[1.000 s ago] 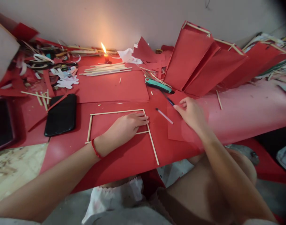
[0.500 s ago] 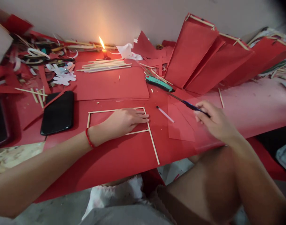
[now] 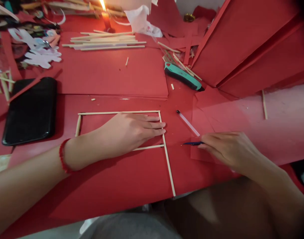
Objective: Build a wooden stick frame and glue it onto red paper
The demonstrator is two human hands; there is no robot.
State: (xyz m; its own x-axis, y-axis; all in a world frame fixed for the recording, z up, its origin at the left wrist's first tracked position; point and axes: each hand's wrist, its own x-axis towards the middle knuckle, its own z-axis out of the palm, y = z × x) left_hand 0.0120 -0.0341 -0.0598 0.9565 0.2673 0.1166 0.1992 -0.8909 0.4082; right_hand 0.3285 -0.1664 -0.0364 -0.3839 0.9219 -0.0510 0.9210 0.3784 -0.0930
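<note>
My left hand (image 3: pixel 132 131) lies flat with fingers stretched over a rectangle of thin wooden sticks. Its fingertips rest across the right-hand stick (image 3: pixel 169 166), which runs on past the rectangle towards the table's near edge. The top stick (image 3: pixel 117 113) shows above the hand; the lower stick (image 3: pixel 149 147) is partly covered by it. To the right, my right hand (image 3: pixel 224 147) is closed round a slim dark-blue tool (image 3: pixel 193 143), pointing left at the sticks without touching them. Its exact kind is unclear. Near that hand lies a short translucent tube (image 3: pixel 189 123) with a dark end.
A lit candle (image 3: pixel 106 20) stands at the back, close behind a pile of sticks (image 3: pixel 109 41) on red sheets (image 3: pixel 112 76). A green-and-black cutter (image 3: pixel 183 76) lies right of them. Folded red card pieces (image 3: pixel 241 43) stand back right. A black phone (image 3: pixel 29 113) lies left.
My right hand has moved the slim tool down and left relative to the table, towards the stick rectangle. My left hand stays flat on the sticks. The camera has come closer to the table.
</note>
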